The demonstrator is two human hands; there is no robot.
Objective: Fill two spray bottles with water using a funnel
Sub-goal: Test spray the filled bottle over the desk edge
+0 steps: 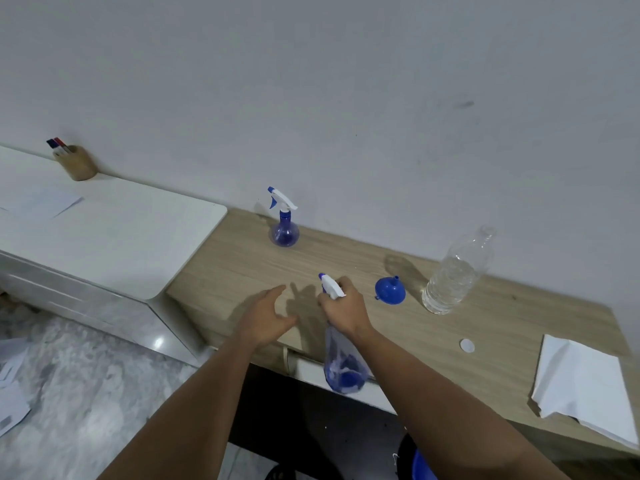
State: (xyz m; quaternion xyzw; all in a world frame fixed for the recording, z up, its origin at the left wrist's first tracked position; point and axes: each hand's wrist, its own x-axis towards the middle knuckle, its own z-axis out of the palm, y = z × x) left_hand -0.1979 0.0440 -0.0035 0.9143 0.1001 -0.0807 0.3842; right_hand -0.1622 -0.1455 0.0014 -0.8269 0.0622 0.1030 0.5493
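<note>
Two blue translucent spray bottles: far one (284, 226) untouched, near one (341, 358) gripped by right hand (344, 308); left hand (266, 317) spread, holding nothing.

The place looks like a home study or small office corner. A wood-grain desk (242, 258) stands against a plain white wall (346, 81), beside a white drawer cabinet (114, 244) carrying a wooden pen holder (80, 165) with markers at its back edge and loose paper (38, 202); the floor (86, 375) is marbled tile.

bare wood between hands, funnel (390, 289) right
</note>
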